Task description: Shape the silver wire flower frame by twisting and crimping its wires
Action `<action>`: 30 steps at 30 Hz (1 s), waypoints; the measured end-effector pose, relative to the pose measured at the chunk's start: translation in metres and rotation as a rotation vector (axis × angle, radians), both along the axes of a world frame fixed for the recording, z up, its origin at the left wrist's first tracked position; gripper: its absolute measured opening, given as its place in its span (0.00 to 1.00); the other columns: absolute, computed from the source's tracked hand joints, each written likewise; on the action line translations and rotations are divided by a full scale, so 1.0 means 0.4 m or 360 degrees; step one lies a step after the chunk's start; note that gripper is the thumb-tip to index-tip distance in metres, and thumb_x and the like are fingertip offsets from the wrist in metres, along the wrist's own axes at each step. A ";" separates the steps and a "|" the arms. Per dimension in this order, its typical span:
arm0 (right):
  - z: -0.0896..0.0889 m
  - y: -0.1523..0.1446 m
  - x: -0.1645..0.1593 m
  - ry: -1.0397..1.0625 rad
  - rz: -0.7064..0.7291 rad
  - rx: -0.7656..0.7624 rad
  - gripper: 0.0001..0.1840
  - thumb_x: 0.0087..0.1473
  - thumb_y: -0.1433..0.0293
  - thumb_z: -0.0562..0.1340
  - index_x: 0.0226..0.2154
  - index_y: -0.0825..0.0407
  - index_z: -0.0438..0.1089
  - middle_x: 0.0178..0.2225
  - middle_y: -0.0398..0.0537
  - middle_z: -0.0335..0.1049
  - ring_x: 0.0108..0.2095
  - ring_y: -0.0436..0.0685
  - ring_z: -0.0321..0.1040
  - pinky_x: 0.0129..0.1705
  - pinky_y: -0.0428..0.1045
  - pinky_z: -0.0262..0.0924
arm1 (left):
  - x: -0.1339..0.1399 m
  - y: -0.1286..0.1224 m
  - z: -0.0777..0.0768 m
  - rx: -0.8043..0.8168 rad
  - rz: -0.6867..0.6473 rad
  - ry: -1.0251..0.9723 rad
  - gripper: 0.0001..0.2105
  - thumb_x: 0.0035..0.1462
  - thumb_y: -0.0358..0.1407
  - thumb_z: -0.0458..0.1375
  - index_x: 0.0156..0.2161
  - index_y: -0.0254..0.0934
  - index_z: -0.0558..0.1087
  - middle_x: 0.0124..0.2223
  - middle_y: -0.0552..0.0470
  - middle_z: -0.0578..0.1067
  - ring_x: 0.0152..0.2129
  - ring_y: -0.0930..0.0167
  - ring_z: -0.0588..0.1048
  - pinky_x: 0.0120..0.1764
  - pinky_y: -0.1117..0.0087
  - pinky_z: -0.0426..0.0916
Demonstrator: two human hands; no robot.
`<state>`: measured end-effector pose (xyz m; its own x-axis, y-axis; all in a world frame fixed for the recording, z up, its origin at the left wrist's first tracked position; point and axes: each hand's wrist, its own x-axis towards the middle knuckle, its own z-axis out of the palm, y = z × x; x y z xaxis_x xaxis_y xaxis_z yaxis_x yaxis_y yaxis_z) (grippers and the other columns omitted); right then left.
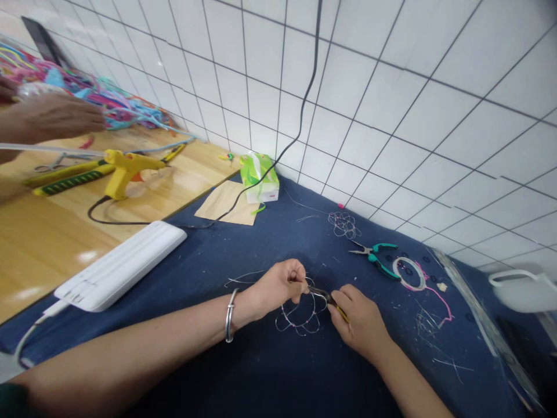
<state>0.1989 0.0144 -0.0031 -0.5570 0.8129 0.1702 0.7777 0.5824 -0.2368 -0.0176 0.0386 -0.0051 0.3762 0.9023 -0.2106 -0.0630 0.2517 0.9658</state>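
Note:
Between my two hands is a flower-shaped wire frame (300, 328) of thin silvery loops with small pink bits on it. My left hand (278, 283), with a silver bangle at the wrist, pinches its upper edge. My right hand (359, 322) is closed round the yellow handles of a pair of pliers (329, 297). The dark jaws reach the wire close to my left fingertips; whether they grip it cannot be made out. Beyond my hands, green-handled pliers (378, 255) lie by a ring-shaped spool (409, 274) with pink cord. More looped wire (343, 224) rests near the wall.
A white power bank (122, 264) with a cable lies at left. On the wooden table (174, 197) are a yellow glue gun (126, 171) and colourful strands (130, 110), with another person's hand (61, 115) nearby. A tissue pack (260, 177) stands at the tiled wall. Wire scraps (429, 325) lie right.

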 end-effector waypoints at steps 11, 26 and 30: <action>-0.017 -0.003 -0.010 0.0179 -0.0047 -0.0016 0.08 0.54 0.69 0.51 0.34 0.52 0.65 0.28 0.47 0.61 0.30 0.51 0.61 0.33 0.46 0.57 | 0.000 -0.001 -0.009 -0.0024 0.0059 -0.0191 0.04 0.48 0.29 0.55 0.31 0.34 0.64 0.26 0.56 0.70 0.19 0.79 0.67 0.28 0.74 0.61; -0.023 -0.003 -0.006 0.0268 -0.0064 -0.0070 0.07 0.54 0.70 0.51 0.34 0.52 0.63 0.29 0.47 0.60 0.31 0.52 0.59 0.34 0.47 0.57 | -0.004 0.002 0.005 -0.0198 -0.0119 -0.0255 0.05 0.49 0.33 0.57 0.30 0.32 0.70 0.28 0.52 0.71 0.22 0.77 0.69 0.30 0.73 0.64; -0.022 -0.002 -0.007 0.0246 -0.0070 -0.0046 0.07 0.54 0.70 0.51 0.33 0.52 0.63 0.29 0.47 0.60 0.31 0.52 0.60 0.35 0.47 0.57 | -0.004 0.003 0.003 -0.0158 -0.0115 -0.0194 0.05 0.49 0.33 0.57 0.30 0.32 0.69 0.27 0.53 0.71 0.21 0.77 0.69 0.29 0.73 0.63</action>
